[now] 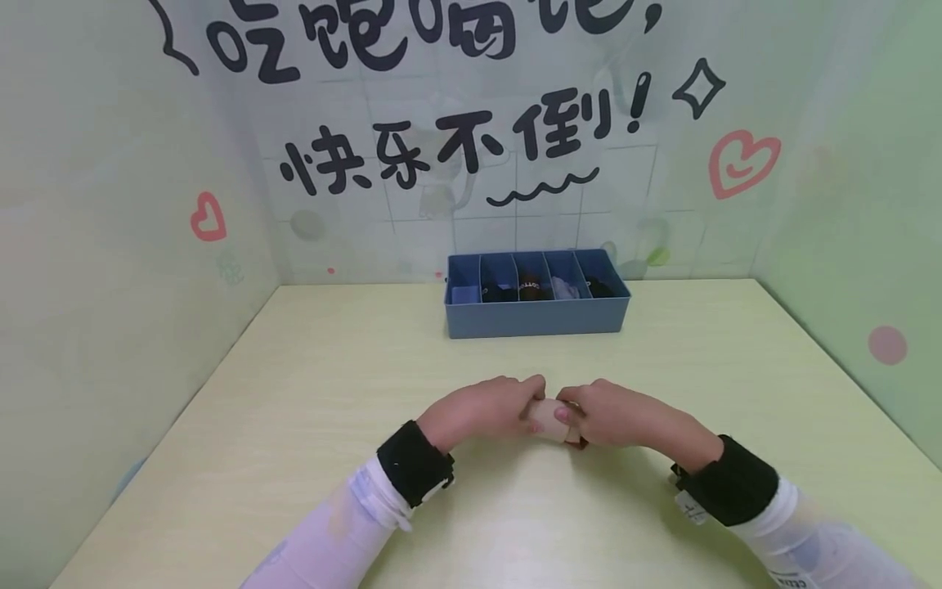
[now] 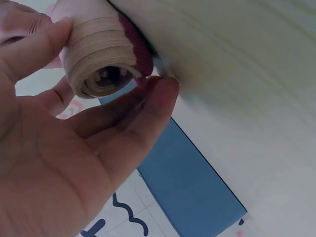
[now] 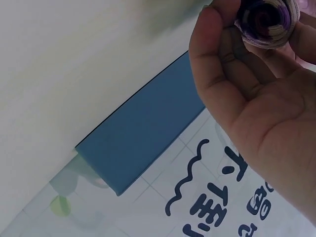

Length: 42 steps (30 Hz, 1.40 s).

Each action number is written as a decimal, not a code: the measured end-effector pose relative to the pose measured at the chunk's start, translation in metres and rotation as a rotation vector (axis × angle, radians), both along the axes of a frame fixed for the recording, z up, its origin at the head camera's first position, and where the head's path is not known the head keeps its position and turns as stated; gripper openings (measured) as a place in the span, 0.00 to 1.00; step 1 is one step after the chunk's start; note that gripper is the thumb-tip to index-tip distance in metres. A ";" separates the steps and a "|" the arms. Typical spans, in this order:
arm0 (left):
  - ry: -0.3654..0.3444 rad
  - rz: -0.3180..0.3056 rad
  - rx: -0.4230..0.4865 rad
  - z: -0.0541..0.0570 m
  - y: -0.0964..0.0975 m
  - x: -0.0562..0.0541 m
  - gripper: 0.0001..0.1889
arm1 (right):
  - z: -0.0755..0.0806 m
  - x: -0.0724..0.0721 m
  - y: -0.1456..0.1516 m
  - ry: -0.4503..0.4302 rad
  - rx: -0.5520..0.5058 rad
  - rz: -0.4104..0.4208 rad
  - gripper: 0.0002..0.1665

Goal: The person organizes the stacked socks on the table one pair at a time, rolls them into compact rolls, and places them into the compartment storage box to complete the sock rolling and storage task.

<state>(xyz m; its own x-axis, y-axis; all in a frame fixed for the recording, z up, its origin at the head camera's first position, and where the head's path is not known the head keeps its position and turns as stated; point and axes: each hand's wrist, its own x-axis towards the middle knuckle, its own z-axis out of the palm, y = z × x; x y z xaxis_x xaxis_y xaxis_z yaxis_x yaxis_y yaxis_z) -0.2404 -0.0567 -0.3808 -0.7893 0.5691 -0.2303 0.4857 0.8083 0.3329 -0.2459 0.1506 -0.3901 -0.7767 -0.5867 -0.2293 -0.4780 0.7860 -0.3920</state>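
A rolled-up sock (image 1: 548, 419), beige with a ribbed cuff and a maroon patch, is held between both hands above the table. My left hand (image 1: 491, 407) grips one end; in the left wrist view its thumb and fingers curve round the roll (image 2: 101, 54), whose spiral end shows a dark middle. My right hand (image 1: 616, 413) holds the other end. In the right wrist view, the fingers bend round the roll (image 3: 266, 22), where purple and white layers show in the coil.
Behind the hands stands a blue box (image 1: 537, 321) with several compartments holding folded or rolled dark, brown, blue and lilac fabric items. The pale wooden table (image 1: 331, 352) meets a printed back wall with dark lettering and side walls on the left and right.
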 end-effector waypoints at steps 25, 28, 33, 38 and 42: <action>-0.009 -0.155 0.267 0.014 -0.017 -0.012 0.23 | 0.014 -0.017 0.000 -0.539 -0.357 -0.014 0.42; 0.038 -0.055 0.335 0.017 -0.024 -0.014 0.26 | 0.020 -0.029 -0.006 -0.483 -0.361 -0.033 0.39; 0.131 0.300 0.368 0.019 -0.032 -0.018 0.37 | 0.048 -0.068 -0.030 -0.289 -0.291 -0.122 0.26; 0.109 0.437 0.300 0.016 -0.032 -0.022 0.40 | 0.087 -0.115 -0.057 -0.257 -0.284 -0.247 0.27; 0.095 0.412 0.219 0.017 -0.026 -0.022 0.35 | 0.104 -0.141 -0.083 -0.243 -0.306 -0.329 0.27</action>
